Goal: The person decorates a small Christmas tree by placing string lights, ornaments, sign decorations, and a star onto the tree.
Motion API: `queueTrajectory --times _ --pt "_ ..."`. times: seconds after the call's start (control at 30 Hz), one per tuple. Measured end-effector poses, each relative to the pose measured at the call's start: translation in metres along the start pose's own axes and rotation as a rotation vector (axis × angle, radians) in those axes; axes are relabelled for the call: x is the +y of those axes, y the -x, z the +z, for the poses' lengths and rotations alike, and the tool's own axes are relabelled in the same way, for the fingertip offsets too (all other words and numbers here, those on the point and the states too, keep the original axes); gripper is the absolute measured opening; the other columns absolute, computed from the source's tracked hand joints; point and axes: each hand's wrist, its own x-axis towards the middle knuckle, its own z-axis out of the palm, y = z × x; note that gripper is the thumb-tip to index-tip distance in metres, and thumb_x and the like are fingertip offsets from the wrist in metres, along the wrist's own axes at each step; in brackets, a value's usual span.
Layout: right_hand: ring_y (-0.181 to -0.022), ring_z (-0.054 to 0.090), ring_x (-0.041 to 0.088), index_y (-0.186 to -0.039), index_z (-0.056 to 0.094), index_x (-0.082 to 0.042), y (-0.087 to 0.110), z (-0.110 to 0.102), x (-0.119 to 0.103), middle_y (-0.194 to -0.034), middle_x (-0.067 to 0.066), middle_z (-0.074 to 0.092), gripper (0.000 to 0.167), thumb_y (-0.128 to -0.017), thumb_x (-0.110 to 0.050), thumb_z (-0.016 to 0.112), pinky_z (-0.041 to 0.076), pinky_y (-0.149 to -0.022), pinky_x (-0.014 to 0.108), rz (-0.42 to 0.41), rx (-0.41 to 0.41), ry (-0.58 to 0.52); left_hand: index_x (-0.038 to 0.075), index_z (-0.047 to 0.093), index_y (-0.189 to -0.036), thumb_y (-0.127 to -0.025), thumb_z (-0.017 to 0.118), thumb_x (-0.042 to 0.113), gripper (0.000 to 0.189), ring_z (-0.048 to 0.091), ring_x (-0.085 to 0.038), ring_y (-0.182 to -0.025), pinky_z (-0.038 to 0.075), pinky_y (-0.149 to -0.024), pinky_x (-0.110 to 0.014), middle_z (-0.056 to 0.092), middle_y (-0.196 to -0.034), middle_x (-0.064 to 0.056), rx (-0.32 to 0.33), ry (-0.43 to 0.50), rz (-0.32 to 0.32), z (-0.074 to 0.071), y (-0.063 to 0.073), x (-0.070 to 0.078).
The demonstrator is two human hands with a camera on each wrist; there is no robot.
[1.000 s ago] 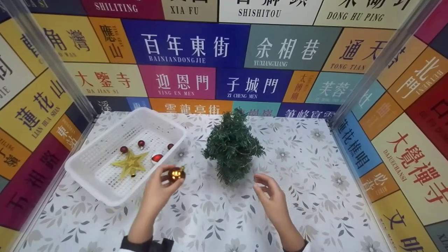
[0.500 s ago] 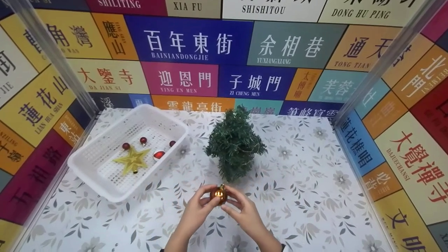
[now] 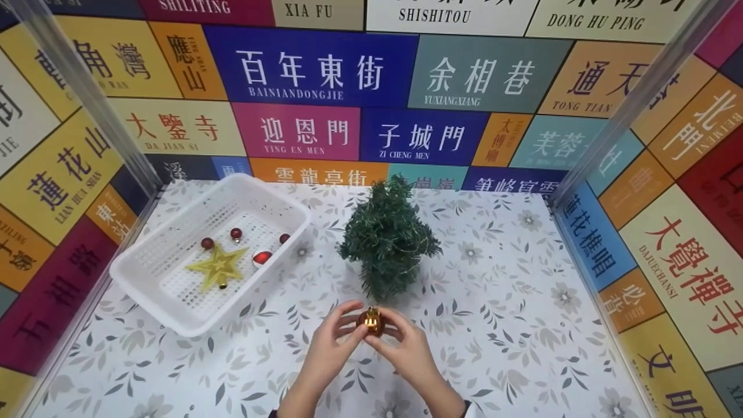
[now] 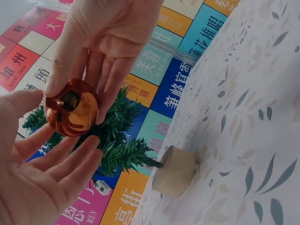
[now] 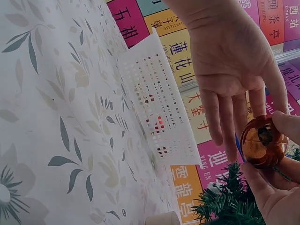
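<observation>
A shiny gold Christmas bauble (image 3: 370, 322) is held between both hands above the table, in front of a small green artificial Christmas tree (image 3: 389, 238). My left hand (image 3: 331, 342) has its thumb and index finger on the bauble's left side; its other fingers stretch out loosely in the left wrist view. My right hand (image 3: 406, 342) pinches the bauble (image 4: 71, 108) with thumb and fingers from the other side. The tree's round wooden base (image 4: 173, 171) rests on the table in the left wrist view.
At the left stands a white perforated basket (image 3: 157, 307). Inside it lie a gold star (image 3: 217, 267), a red and white bauble (image 3: 262, 259) and several small dark red balls (image 3: 207, 243). Printed sign panels (image 3: 313, 69) wall the flower-patterned table (image 3: 511, 325) at back and sides.
My left hand has carried the bauble right, from beside the basket to before the tree. My right hand has come in leftward and taken hold of it too. The bauble has turned slightly.
</observation>
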Motion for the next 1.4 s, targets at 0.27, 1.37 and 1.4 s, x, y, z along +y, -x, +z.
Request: queueTrajectory --times 0.27,1.37,1.4 --pt "-0.101 0.054 0.028 -0.118 0.053 0.002 -0.001 -0.001 -0.010 -0.116 0.016 0.051 0.048 -0.075 -0.012 0.070 0.046 -0.083 0.026 0.005 -0.038 0.052 0.025 0.064 -0.100 -0.080 0.065 0.026 0.020 0.053 -0.006 -0.094 0.048 -0.075 -0.029 0.054 -0.104 0.012 0.149 -0.329 0.286 -0.004 -0.005 0.000" --pt "-0.069 0.056 0.005 -0.090 0.065 -0.016 -0.064 -0.004 -0.014 -0.082 -0.007 0.061 0.016 -0.085 -0.030 0.060 0.048 -0.059 0.021 -0.193 0.195 0.372 0.020 0.067 -0.090 -0.082 0.061 0.035 0.018 0.057 -0.004 -0.071 0.048 -0.061 -0.020 0.063 -0.084 0.009 0.281 -0.297 0.215 -0.003 -0.064 0.015" --pt "-0.069 0.056 0.005 -0.091 0.065 -0.015 -0.065 -0.004 -0.014 -0.082 -0.006 0.061 0.016 -0.084 -0.030 0.061 0.048 -0.059 0.021 -0.191 0.192 0.372 0.020 0.067 -0.091 -0.083 0.060 0.036 0.018 0.057 -0.004 -0.071 0.048 -0.061 -0.020 0.063 -0.085 0.009 0.276 -0.308 0.214 -0.003 -0.066 0.015"
